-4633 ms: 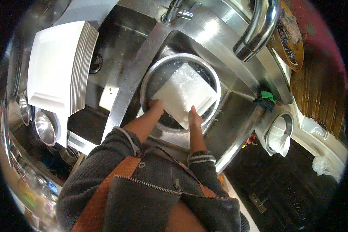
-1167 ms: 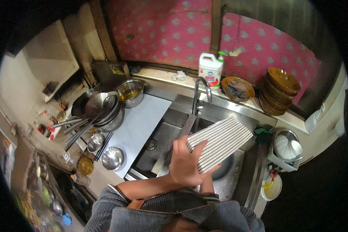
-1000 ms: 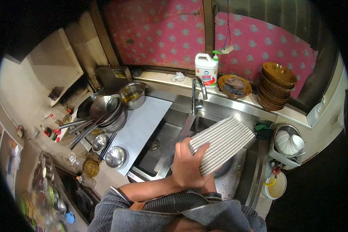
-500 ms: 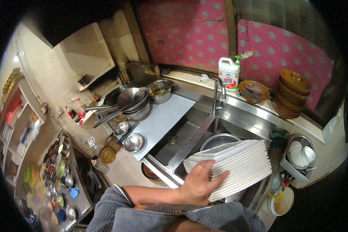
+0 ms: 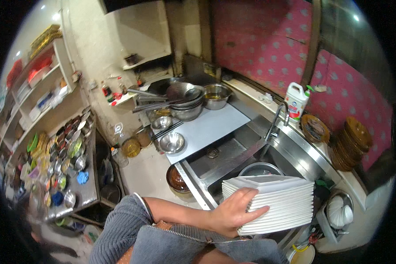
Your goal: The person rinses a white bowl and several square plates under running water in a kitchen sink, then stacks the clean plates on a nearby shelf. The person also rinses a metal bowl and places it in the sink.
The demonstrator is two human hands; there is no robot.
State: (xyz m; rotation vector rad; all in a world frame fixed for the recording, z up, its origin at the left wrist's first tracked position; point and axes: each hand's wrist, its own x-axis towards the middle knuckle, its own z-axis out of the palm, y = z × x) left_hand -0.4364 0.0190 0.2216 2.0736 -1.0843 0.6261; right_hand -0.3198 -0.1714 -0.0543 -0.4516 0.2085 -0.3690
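Note:
My left hand [image 5: 235, 211] is closed on the side of a thick stack of white square plates [image 5: 281, 207], held in front of my body over the right basin. My right hand is out of sight, apparently behind or under the stack. A round steel basin [image 5: 262, 167] shows just beyond the plates in the sink. The tall faucet [image 5: 280, 114] rises behind them, and the left sink basin [image 5: 231, 145] has a drain in its floor.
Pots and strainers [image 5: 185, 110] and a steel bowl [image 5: 172, 142] rest on a pale board [image 5: 211, 125]. A detergent jug [image 5: 295, 101] and brown bowls [image 5: 352, 145] line the sill. A crowded counter [image 5: 57, 167] stands left; bowls in a rack [image 5: 339, 211] are right.
The view has swung left, showing more shelves and counter. The plate stack has gone from down in the basin to up in my hand. My right hand has passed out of sight.

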